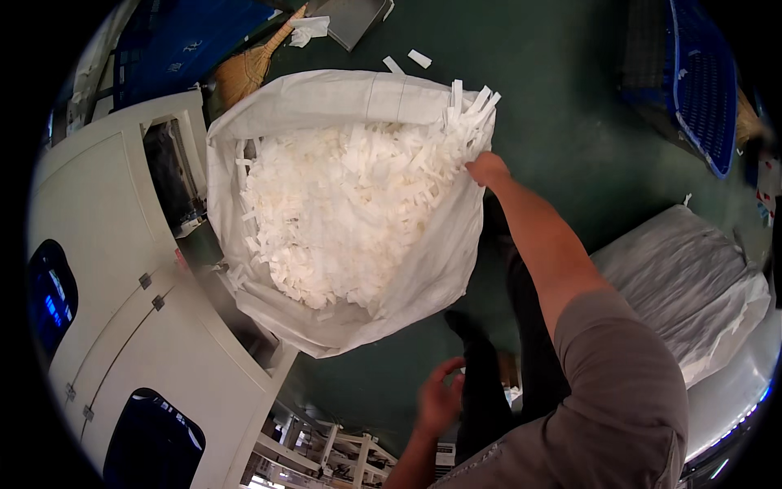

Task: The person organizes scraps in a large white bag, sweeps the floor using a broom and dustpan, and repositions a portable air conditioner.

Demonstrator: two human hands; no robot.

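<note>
A large white woven sack (423,281) stands on the floor before me, filled with loose white paper-like strips (342,204). My right hand (489,169) is closed on the sack's rim at its right side, its fingertips partly hidden. Just beyond that hand, a bunch of longer strips (472,114) pokes up over the edge. Lower down, near my legs, my left hand (441,399) hangs away from the sack, slightly blurred, with its fingers loosely bent and apart and nothing visible in them.
A cream machine cabinet (106,212) with dark windows borders the sack on the left. Behind it are a straw broom (248,69), a grey dustpan (356,20) and stray strips. Blue plastic crates (705,90) stand at far right, above a grey-white wrapped bundle (680,277).
</note>
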